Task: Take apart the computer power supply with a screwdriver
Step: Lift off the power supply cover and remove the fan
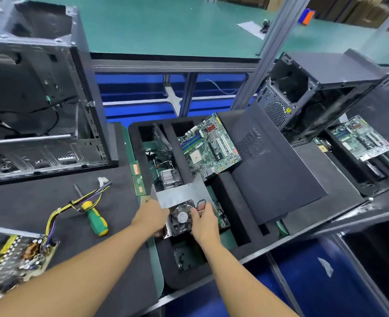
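Note:
Both hands hold the power supply's metal cover (179, 193), a bent grey sheet with a black fan (181, 218) on it, over a slot of the black foam tray (237, 202). My left hand (151, 217) grips the cover's left edge. My right hand (204, 219) grips the fan side, its fingers curled over the fan's right rim. The power supply's circuit board (17, 257) lies at the near left of the mat, its yellow and purple cable bundle (74, 204) trailing away from it. A green and yellow screwdriver (94, 217) lies on the mat beside the cables.
An open computer case (35, 99) stands at the far left. The foam tray holds a green motherboard (209, 145), a heatsink (169, 177) and a RAM stick (137, 179). A black side panel (273, 170) leans at the right, with another case (314, 92) behind it.

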Tool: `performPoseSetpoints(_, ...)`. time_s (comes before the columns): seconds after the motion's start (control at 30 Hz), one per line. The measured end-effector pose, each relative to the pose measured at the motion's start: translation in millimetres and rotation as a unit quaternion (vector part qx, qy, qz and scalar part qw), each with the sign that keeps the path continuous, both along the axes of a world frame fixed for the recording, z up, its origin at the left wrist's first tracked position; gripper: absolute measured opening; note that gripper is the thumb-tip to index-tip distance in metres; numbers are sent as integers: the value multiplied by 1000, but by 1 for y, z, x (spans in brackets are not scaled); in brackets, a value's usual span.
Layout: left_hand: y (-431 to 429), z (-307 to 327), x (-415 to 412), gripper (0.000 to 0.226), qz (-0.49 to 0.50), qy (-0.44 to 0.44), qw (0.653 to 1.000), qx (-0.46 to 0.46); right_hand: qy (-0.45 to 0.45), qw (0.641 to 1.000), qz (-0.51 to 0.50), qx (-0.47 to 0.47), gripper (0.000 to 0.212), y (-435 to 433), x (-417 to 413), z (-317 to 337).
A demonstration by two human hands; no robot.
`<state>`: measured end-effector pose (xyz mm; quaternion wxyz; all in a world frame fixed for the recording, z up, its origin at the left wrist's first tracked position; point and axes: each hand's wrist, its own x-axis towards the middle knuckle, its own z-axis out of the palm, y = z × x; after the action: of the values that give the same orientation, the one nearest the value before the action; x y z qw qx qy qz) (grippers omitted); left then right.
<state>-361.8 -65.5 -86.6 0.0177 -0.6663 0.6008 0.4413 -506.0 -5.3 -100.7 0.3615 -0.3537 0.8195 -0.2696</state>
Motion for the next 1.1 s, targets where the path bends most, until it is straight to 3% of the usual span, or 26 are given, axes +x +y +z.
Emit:
performPoseSetpoints(0.27,-7,-1,7,30,-9,7,1000,-22,2,1000,14,-14,18,-4,-1,-6)
performPoseSetpoints(0.43,-4,-13,20,53,15,66,998,9,-1,999,-22,-26,12,-15,1,-9)
performPoseSetpoints(0.57,6,-24,29,55,37,88,995,19,-10,1000,1,23,24,-23,10,-12)
performPoseSetpoints(0.67,12,-30,34,52,66,106,992,9,8,1000,-4,8,39,-23,18,-11)
performPoseSetpoints(0.77,18,-28,39,45,90,119,989,9,76,997,24,-11,53,-14,25,-10)
performPoseSetpoints(0.87,19,-19,49,33,68,112,991,-29,258,957,136,-14,74,-6,32,-11)
performPoseSetpoints(0.93,17,-7,62,22,60,130,988,-58,294,943,148,-50,67,-7,37,-5)
performPoseSetpoints(1.0,15,11,81,17,32,143,984,-101,269,948,135,-104,48,-13,44,5)
performPoseSetpoints(1.1,11,41,121,17,-42,68,977,-199,215,946,126,-206,27,-25,65,26)
